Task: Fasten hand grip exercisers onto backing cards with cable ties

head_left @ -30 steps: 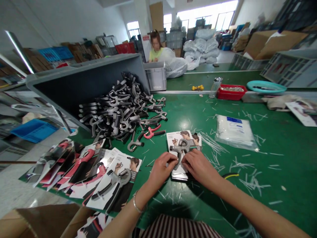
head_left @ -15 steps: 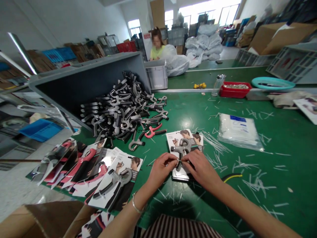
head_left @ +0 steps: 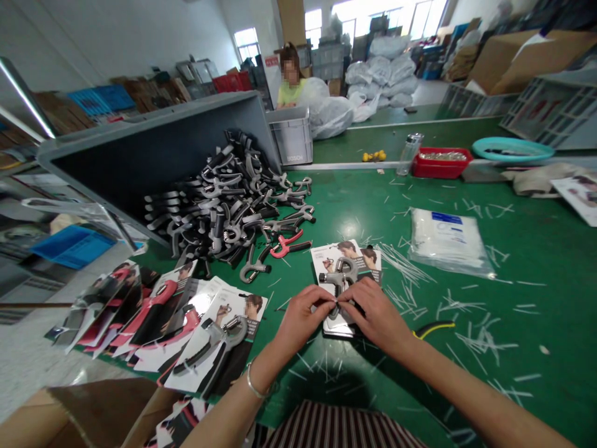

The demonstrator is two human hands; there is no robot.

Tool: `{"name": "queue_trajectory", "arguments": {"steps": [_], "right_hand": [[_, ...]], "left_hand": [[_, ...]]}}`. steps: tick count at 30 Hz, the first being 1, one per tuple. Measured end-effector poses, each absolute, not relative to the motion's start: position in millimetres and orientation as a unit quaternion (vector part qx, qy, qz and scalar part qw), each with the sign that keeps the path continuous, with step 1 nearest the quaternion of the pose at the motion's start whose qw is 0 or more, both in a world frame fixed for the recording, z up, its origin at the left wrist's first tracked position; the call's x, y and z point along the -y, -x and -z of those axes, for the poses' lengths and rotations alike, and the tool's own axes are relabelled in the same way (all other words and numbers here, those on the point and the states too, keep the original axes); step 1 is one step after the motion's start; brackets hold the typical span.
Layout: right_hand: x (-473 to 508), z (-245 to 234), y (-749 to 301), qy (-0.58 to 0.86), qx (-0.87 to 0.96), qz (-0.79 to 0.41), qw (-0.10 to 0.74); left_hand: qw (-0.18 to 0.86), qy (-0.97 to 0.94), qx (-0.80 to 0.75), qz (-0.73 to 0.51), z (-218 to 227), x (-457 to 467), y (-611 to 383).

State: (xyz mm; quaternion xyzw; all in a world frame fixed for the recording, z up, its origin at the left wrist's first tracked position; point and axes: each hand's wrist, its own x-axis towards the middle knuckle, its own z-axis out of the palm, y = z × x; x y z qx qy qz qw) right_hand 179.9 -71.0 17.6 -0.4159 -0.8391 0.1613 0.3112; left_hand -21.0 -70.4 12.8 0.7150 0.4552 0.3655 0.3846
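Observation:
A grey hand gripper (head_left: pixel 340 274) lies on a printed backing card (head_left: pixel 342 258) in front of me on the green table (head_left: pixel 536 249). My left hand (head_left: pixel 303 320) and my right hand (head_left: pixel 375 314) meet over the lower part of the gripper, fingertips pinched together at a thin white tie I can barely make out. Both hands hide the card's near end. A large heap of grey and black hand grippers (head_left: pixel 233 199) lies to the upper left, with one red gripper (head_left: pixel 285 244) at its edge.
Finished carded grippers (head_left: pixel 163 317) fan out at the left. A bag of white ties (head_left: pixel 448 239) lies to the right, cut tie ends are scattered around, yellow-handled cutters (head_left: pixel 431 328) lie by my right wrist. A grey bin (head_left: pixel 153 149), red tray (head_left: pixel 441 163), cardboard box (head_left: pixel 79 410); a person sits far back.
My fingertips have drawn closer together over the gripper's handle. The view shifted slightly; the card and gripper stay in place.

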Motion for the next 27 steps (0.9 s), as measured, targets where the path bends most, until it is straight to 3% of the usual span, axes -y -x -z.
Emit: {"name": "queue_trajectory", "arguments": {"steps": [5, 12, 18, 27], "right_hand": [[64, -17, -180, 0.405, 0.838, -0.152, 0.334], [49, -16, -186, 0.422, 0.841, -0.119, 0.318], [41, -21, -184, 0.431, 0.848, -0.094, 0.294], [43, -21, -186, 0.431, 0.851, -0.085, 0.286]], "left_hand": [[0.346, -0.756, -0.442, -0.336, -24, 62, 22], [0.522, -0.589, -0.486, -0.379, -7, 45, 22], [0.455, -0.645, -0.478, -0.386, -7, 41, 17], [0.458, -0.643, -0.483, -0.379, -5, 41, 17]]}}
